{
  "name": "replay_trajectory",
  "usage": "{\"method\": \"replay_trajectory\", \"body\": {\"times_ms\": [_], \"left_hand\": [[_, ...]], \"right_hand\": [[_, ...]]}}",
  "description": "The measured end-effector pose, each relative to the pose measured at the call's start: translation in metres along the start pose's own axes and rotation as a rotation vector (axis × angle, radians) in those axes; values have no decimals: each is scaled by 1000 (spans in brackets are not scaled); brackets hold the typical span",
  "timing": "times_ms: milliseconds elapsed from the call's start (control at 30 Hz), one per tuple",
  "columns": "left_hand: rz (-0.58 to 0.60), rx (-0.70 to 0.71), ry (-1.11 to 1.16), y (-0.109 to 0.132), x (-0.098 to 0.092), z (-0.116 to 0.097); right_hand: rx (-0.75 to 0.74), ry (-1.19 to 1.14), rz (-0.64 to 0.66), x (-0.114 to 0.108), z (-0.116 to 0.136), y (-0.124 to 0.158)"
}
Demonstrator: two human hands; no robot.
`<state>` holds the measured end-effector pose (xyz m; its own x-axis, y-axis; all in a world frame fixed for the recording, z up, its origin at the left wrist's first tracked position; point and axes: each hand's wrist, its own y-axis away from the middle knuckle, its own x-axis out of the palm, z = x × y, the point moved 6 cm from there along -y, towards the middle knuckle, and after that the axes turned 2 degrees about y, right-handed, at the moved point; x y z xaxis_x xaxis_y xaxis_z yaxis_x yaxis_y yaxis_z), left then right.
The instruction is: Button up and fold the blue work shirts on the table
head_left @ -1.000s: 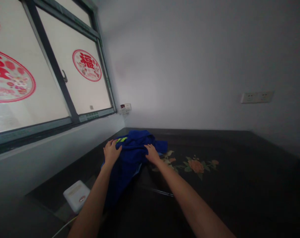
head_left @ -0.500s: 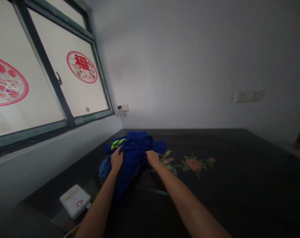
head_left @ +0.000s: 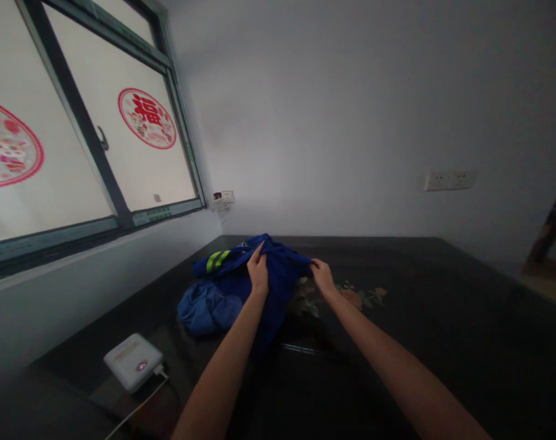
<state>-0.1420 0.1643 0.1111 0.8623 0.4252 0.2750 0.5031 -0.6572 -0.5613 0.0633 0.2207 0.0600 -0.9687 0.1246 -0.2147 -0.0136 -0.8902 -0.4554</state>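
Observation:
A dark blue garment [head_left: 280,287] with a yellow-green and grey reflective band lies bunched on the dark table [head_left: 424,342], part of it lifted between my hands. My left hand [head_left: 258,272] pinches the cloth near the middle, its index finger pointing up along the fabric. My right hand [head_left: 322,274] grips an edge of the same garment farther right and pulls it taut. Left of my left hand lies a crumpled lighter blue cloth [head_left: 208,308]; whether it belongs to the garment I cannot tell.
A white box-shaped device [head_left: 133,360] with a white cable [head_left: 137,408] sits at the table's near left. A flower design [head_left: 351,297] decorates the tabletop. A wall and window [head_left: 117,122] border the left side; sockets [head_left: 449,180] are on the back wall.
Both hands have moved right, drawing the dark blue garment with them and lifting it. More of the lighter blue cloth at the left now shows.

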Motion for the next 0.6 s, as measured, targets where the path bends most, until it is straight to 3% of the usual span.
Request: {"method": "replay_trajectory", "body": {"times_ms": [200,333,433,533,600], "left_hand": [[262,-100,144,55,93,-10],[468,-201,241,107,134,-30],[614,-279,282,152,141,-54],[776,-375,270,193,126,-74],[955,-412,187,216,111,-83]], "right_hand": [[107,-150,-61,-92,-21,47],[243,-253,-53,-154,-18,98],[269,-183,-82,-205,-8,137],[276,-42,-78,-247,-6,174],[282,61,-41,-265,-11,197]]}}
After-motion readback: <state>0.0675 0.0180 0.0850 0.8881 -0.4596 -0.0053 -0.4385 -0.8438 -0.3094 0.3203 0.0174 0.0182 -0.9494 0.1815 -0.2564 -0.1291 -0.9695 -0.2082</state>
